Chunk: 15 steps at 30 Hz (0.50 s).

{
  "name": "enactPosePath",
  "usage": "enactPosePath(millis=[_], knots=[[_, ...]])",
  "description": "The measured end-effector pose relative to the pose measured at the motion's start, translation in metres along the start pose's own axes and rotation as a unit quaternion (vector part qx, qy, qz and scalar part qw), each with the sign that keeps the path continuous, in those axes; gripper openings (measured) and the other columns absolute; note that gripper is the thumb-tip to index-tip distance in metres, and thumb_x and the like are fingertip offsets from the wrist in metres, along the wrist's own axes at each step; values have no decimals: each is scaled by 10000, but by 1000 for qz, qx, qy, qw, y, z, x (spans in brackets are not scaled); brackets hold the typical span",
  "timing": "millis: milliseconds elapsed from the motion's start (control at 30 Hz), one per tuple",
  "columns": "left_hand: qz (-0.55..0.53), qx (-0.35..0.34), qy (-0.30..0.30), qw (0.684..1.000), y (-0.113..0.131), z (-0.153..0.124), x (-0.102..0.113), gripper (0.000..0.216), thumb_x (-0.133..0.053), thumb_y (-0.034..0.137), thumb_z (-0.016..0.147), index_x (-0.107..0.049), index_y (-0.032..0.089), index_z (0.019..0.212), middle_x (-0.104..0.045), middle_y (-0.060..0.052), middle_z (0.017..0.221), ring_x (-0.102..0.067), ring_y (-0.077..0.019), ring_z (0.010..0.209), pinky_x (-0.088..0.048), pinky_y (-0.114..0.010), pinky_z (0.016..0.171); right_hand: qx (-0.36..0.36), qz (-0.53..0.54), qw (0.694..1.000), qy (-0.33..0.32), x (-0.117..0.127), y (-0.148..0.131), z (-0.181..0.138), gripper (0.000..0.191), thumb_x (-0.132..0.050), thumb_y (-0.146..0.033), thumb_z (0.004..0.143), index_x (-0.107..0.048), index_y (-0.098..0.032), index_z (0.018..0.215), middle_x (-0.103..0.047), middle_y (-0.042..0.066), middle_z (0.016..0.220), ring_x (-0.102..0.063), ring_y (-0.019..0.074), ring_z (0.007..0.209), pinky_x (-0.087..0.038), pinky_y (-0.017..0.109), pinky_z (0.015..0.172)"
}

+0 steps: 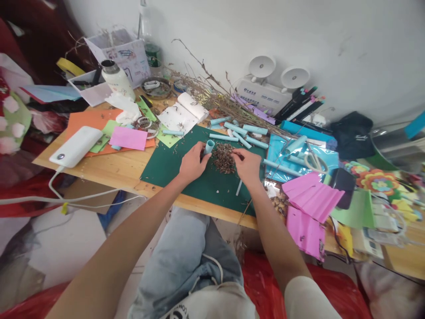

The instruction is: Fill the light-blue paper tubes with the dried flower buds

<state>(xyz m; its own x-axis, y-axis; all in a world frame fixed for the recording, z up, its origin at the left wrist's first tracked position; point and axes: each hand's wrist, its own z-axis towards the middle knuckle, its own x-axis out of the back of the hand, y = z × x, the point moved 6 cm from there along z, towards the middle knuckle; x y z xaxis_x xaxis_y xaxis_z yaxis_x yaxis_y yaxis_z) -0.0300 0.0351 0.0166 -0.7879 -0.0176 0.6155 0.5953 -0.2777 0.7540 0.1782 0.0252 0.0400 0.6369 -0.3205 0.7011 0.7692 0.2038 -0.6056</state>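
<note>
My left hand point(194, 163) is closed round a short light-blue paper tube point(209, 146), whose open end faces up. Just right of it, a heap of brown dried plant bits point(223, 158) lies on a dark green mat point(199, 190). My right hand point(247, 166) reaches the heap's right edge with thumb and fingers pinched together; whatever they hold is too small to make out. Behind the heap lie several rolled blue paper tubes point(224, 138). A thin pale strip point(238, 187) rests on the mat below my right hand.
Dry twigs point(229, 102) spread along the wall. At left are a white power bank point(76, 146), a pink paper point(128, 138) and a bottle point(117, 79). To the right lie scissors point(315, 161), pleated pink paper point(312, 195) and a blue plastic packet point(275, 148). The wooden table's front edge point(212, 212) runs near my lap.
</note>
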Motion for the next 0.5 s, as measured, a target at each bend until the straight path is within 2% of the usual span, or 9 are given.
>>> enactPosePath(millis=[100, 300, 400, 500], knots=[[1, -6, 1, 1000, 1, 0, 0, 183, -528, 355, 923, -500, 234, 1058, -651, -54, 1002, -631, -199, 884, -513, -329, 788, 19, -21, 999, -15, -4, -3, 0, 162, -617, -283, 865, -761, -215, 838, -763, 44, 799, -686, 219, 734, -522, 349, 755], [5, -1, -1, 1000, 0, 0, 0, 187, -532, 357, 921, -505, 234, 1059, -651, -56, 994, -630, -200, 877, -513, -335, 786, 93, -36, 994, -51, -9, -6, -1, 297, -489, -182, 900, -771, -206, 990, -743, 84, 989, -668, 232, 932, -530, 377, 856], [2, 1, -1, 1000, 0, 0, 0, 186, -537, 352, 919, -502, 238, 1062, -654, -54, 1000, -634, -199, 885, -516, -335, 790, 87, -43, 993, -59, -9, -2, -2, 380, -439, -125, 884, -751, -197, 1088, -747, 88, 1006, -670, 238, 934, -537, 395, 862], [-3, 1, 0, 1000, 0, 0, 0, 185, -534, 350, 921, -496, 238, 1064, -656, -53, 1009, -638, -197, 885, -517, -335, 792, 75, -42, 995, -51, -5, -1, -2, 360, -476, -129, 872, -736, -190, 1115, -749, 85, 1054, -670, 243, 973, -531, 409, 910]])
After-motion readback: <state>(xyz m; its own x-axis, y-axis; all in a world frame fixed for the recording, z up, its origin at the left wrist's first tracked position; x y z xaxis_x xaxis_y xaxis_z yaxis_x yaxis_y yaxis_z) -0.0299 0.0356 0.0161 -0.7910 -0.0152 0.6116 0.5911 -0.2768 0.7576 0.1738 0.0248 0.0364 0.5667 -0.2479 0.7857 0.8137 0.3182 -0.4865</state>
